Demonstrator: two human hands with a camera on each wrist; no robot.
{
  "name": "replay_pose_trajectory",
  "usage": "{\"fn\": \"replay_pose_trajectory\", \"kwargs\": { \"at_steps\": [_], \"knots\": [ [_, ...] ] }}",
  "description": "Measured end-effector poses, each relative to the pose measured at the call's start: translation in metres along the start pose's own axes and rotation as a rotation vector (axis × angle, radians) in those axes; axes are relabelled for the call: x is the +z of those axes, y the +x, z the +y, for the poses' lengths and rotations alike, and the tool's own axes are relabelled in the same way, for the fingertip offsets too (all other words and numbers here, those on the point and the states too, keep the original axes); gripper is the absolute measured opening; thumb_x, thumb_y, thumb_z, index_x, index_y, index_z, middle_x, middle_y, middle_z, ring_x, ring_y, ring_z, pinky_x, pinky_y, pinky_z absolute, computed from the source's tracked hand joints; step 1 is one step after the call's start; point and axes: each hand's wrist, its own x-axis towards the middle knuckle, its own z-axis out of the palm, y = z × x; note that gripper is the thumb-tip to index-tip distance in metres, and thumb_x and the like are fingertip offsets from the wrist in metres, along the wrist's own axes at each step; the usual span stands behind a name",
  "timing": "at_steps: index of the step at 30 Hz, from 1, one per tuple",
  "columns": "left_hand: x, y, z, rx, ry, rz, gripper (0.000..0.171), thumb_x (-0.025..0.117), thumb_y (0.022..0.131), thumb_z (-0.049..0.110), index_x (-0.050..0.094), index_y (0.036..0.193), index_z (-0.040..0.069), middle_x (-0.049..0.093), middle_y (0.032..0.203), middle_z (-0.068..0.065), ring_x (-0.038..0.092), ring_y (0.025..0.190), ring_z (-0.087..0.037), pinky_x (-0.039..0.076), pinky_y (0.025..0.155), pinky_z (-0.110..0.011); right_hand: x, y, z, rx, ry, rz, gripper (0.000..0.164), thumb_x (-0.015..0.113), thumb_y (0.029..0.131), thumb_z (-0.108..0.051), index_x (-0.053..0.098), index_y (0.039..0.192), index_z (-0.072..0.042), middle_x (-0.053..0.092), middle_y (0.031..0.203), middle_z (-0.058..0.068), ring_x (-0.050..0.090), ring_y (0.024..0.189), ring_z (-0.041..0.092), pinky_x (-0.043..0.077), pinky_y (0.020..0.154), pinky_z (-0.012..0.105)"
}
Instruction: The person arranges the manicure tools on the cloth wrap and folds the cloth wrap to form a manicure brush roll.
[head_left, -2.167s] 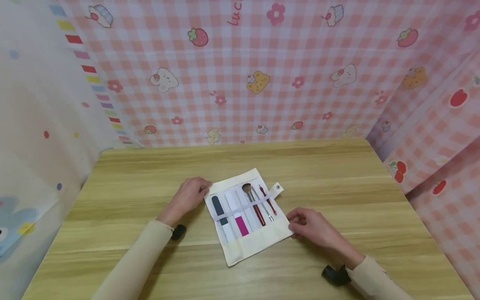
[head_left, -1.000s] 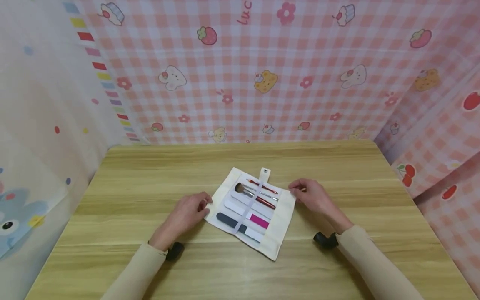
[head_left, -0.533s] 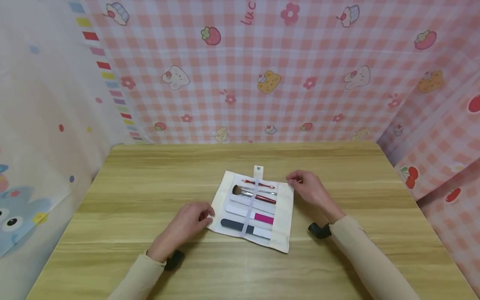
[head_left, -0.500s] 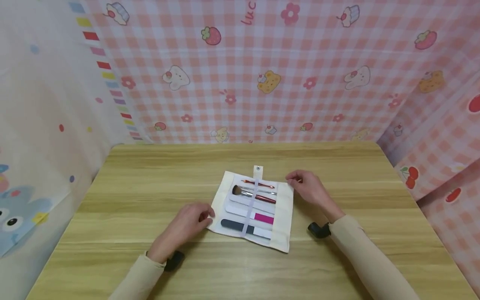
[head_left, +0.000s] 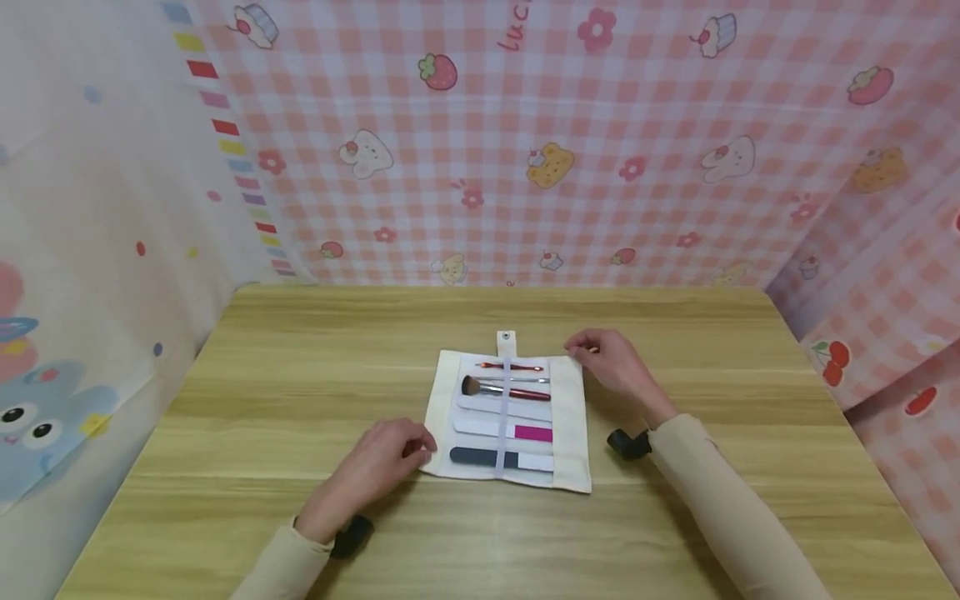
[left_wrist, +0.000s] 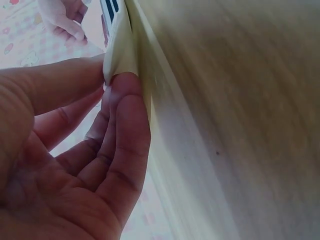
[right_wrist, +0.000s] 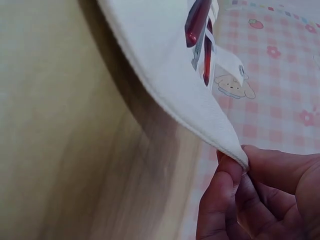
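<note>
An unrolled cream cloth tool roll (head_left: pixel 568 425) lies on the wooden table in the head view. My left hand (head_left: pixel 382 462) pinches its near left corner between thumb and fingers. At the far right corner, my right hand (head_left: pixel 615 362) pinches the cloth edge, which bends up in the right wrist view. Under a light elastic band (head_left: pixel 504 417) sit a brush (head_left: pixel 487 388) with a red handle, a thin red tool (head_left: pixel 517 367), a thin silver tool (head_left: pixel 532 381), a white-and-magenta file (head_left: pixel 532 433) and a dark grey-and-white file (head_left: pixel 480 457).
A snap tab (head_left: pixel 506 342) sticks out from the roll's far edge. The wooden table (head_left: pixel 315 358) extends around the roll. A pink checked cloth (head_left: pixel 495 225) hangs behind the table, with more printed cloth at both sides.
Both hands have turned the tool roll counterclockwise, so its snap tab went from the right to the far side. My right hand moved away from me, my left hand nearer.
</note>
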Motion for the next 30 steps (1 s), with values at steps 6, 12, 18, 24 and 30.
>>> {"fn": "replay_pose_trajectory", "kwargs": {
  "at_steps": [6,12,18,24,30],
  "knots": [
    [0.002,-0.003,0.003,0.007,-0.017,-0.001,0.007,0.075,0.091,0.003,0.077,0.093,0.01,0.065,0.081,0.007,0.055,0.072,-0.006,0.049,0.066,-0.027,0.0,0.01,0.0,0.019,0.004,-0.007,0.023,0.058,0.107,-0.016,0.072,0.119,-0.001,0.071,0.108,0.014,0.063,0.089,0.025,0.053,0.074,0.033],
    [0.003,-0.005,0.004,0.006,-0.042,-0.01,0.008,0.076,0.091,0.005,0.077,0.093,0.012,0.066,0.081,0.008,0.056,0.072,-0.005,0.049,0.067,-0.026,0.0,0.018,0.005,0.041,-0.006,-0.017,0.024,0.058,0.107,-0.016,0.071,0.119,-0.001,0.07,0.11,0.015,0.061,0.09,0.025,0.051,0.076,0.034],
    [0.005,-0.005,0.0,0.034,-0.041,0.009,0.007,0.077,0.091,0.006,0.077,0.093,0.012,0.066,0.081,0.009,0.057,0.074,-0.004,0.049,0.069,-0.027,-0.001,0.021,0.013,0.061,-0.009,-0.025,0.022,0.058,0.106,-0.013,0.072,0.117,-0.001,0.07,0.11,0.016,0.061,0.091,0.026,0.051,0.078,0.035],
    [0.005,-0.006,-0.001,0.046,-0.023,0.005,0.006,0.077,0.091,0.007,0.076,0.093,0.012,0.06,0.076,0.011,0.053,0.071,-0.003,0.046,0.066,-0.025,-0.001,0.019,0.016,0.07,0.017,-0.031,0.024,0.059,0.106,-0.016,0.071,0.119,0.0,0.07,0.111,0.016,0.063,0.091,0.025,0.052,0.078,0.033],
    [0.004,-0.009,0.0,0.036,0.028,0.036,0.011,0.081,0.088,0.015,0.076,0.098,0.016,0.06,0.09,0.007,0.057,0.082,-0.012,0.049,0.075,-0.032,-0.004,0.006,0.014,0.033,0.009,-0.027,0.031,0.059,0.106,-0.021,0.068,0.126,0.001,0.07,0.118,0.018,0.066,0.105,0.031,0.054,0.089,0.043]
  ]
}}
